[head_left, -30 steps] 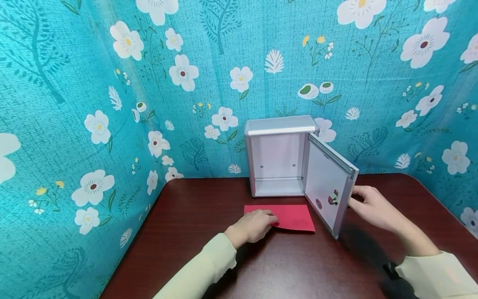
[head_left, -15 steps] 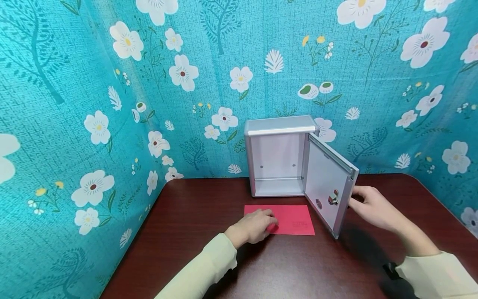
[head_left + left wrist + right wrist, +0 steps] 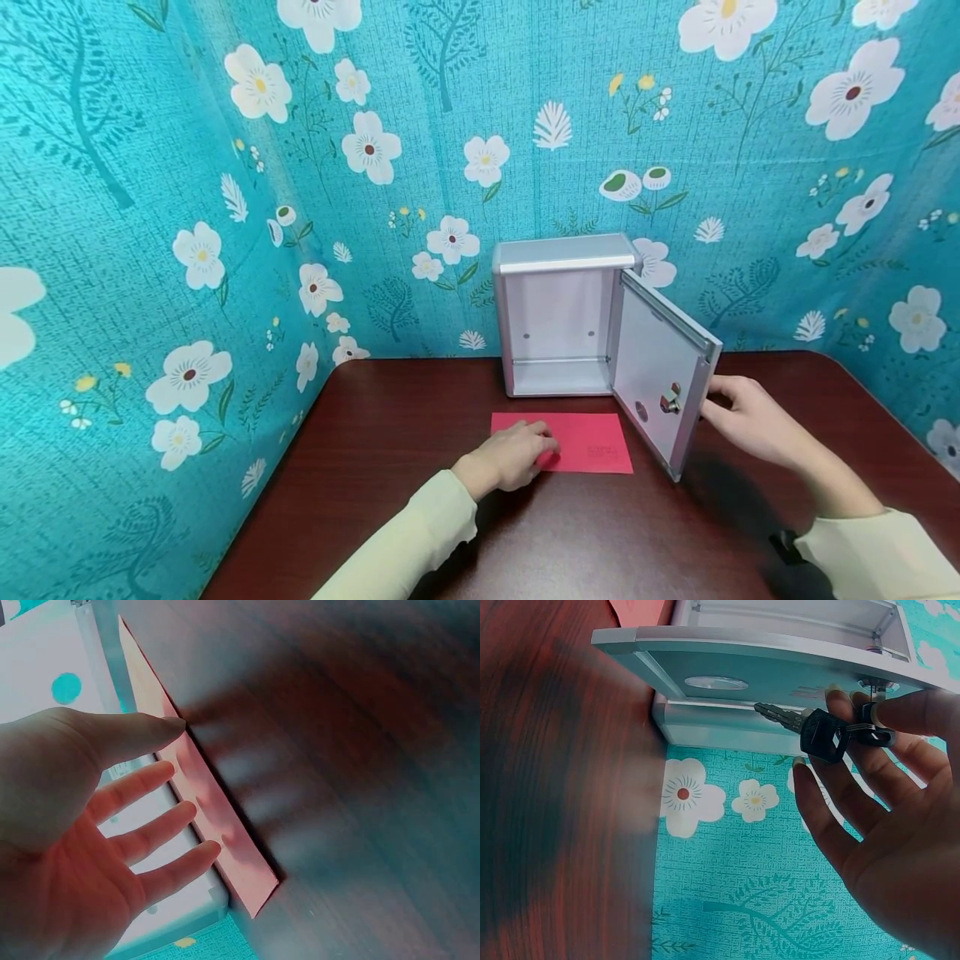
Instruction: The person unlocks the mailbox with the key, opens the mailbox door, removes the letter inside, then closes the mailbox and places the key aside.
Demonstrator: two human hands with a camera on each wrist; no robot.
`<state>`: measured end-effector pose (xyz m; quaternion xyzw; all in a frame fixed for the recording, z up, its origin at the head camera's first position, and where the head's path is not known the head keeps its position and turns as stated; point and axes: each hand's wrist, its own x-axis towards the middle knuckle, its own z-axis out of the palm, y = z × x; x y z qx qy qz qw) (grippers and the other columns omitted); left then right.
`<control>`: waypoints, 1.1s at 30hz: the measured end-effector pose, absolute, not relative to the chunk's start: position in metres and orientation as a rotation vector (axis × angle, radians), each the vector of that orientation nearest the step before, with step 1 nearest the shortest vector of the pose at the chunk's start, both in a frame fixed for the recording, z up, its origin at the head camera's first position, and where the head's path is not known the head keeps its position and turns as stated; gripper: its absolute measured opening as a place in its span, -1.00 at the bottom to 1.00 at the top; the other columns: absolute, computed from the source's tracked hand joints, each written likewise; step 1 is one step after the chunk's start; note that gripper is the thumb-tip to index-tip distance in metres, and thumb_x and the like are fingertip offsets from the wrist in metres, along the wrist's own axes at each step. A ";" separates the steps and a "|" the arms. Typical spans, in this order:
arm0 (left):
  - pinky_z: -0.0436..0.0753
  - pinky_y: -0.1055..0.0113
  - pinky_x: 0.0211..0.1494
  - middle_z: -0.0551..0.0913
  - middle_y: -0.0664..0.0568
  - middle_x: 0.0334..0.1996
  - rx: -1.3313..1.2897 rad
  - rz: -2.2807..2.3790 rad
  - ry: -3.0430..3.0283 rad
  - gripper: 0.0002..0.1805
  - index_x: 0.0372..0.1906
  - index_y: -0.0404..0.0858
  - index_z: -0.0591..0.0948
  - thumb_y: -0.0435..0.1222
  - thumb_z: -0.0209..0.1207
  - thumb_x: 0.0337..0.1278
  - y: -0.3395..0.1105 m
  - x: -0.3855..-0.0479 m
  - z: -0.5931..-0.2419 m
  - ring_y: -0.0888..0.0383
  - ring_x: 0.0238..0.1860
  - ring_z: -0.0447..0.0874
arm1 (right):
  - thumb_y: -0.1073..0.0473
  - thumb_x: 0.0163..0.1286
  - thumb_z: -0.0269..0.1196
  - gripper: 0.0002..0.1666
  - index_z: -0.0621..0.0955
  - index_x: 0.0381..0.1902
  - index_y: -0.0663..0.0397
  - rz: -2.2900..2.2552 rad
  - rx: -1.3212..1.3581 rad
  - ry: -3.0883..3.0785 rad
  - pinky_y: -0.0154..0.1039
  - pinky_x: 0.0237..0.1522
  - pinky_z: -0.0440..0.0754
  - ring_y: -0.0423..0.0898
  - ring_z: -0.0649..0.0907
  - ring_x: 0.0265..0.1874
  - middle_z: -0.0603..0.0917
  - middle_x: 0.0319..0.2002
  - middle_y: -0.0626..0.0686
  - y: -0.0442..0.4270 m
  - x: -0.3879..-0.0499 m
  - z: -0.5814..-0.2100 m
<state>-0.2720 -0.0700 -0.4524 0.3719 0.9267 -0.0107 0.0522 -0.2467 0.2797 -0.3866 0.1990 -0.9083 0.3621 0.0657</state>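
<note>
A red envelope lies flat on the table in front of an upright silver metal box. My left hand rests on the envelope's left part; in the left wrist view its fingertips touch the paper and the thumb tip is at the near edge. The box's door stands swung out to the right, with a lock latch on its inner face. Behind the door, my right hand pinches the black head of a key in the lock. A second key dangles from the same ring.
The dark reddish-brown table has rounded back corners. A teal flowered cloth hangs behind and at both sides, close behind the box. The door's free lower corner juts over the table beside the envelope.
The near edge of the envelope, bowed up a second ago, has come down flat under my left hand. My right hand and the door keep their places.
</note>
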 end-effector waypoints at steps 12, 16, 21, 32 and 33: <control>0.66 0.34 -0.01 0.58 0.14 0.15 1.146 -0.013 2.832 -0.61 0.18 0.00 0.67 -0.22 0.37 0.27 -0.073 -0.272 -0.455 0.16 0.07 0.57 | 0.13 0.56 0.20 -0.61 0.66 0.21 0.21 1.097 0.603 -2.732 -0.38 -0.15 0.63 -0.17 0.70 -0.15 0.77 0.00 0.16 0.280 -0.247 -0.388; 0.67 0.29 0.02 0.60 0.13 0.15 1.134 0.020 2.883 -0.63 0.20 -0.01 0.66 -0.17 0.31 0.33 -0.073 -0.274 -0.453 0.16 0.07 0.61 | 0.13 0.56 0.21 -0.61 0.66 0.21 0.20 1.092 0.605 -2.730 -0.37 -0.14 0.63 -0.21 0.70 -0.16 0.77 -0.01 0.15 0.280 -0.247 -0.388; 0.70 0.24 0.03 0.64 0.10 0.13 1.109 0.145 3.019 -0.62 0.24 -0.06 0.63 -0.14 0.25 0.39 -0.075 -0.280 -0.448 0.16 0.05 0.67 | 0.12 0.56 0.21 -0.60 0.65 0.23 0.19 1.097 0.614 -2.726 -0.39 -0.14 0.63 -0.18 0.70 -0.14 0.77 0.01 0.16 0.280 -0.247 -0.388; 0.71 0.18 0.02 0.65 0.07 0.13 0.998 0.665 3.290 -0.60 0.29 -0.10 0.58 -0.15 0.17 0.44 -0.083 -0.293 -0.427 0.14 0.09 0.66 | 0.12 0.56 0.21 -0.61 0.66 0.21 0.20 1.095 0.622 -2.717 -0.38 -0.14 0.64 -0.25 0.70 -0.16 0.77 -0.01 0.15 0.278 -0.247 -0.388; 0.72 0.19 -0.01 0.65 0.07 0.12 0.979 0.732 3.311 -0.61 0.29 -0.11 0.58 -0.15 0.17 0.45 -0.083 -0.295 -0.426 0.14 0.07 0.67 | 0.12 0.56 0.21 -0.61 0.66 0.21 0.20 1.094 0.623 -2.716 -0.38 -0.14 0.64 -0.25 0.70 -0.16 0.78 -0.01 0.15 0.278 -0.247 -0.388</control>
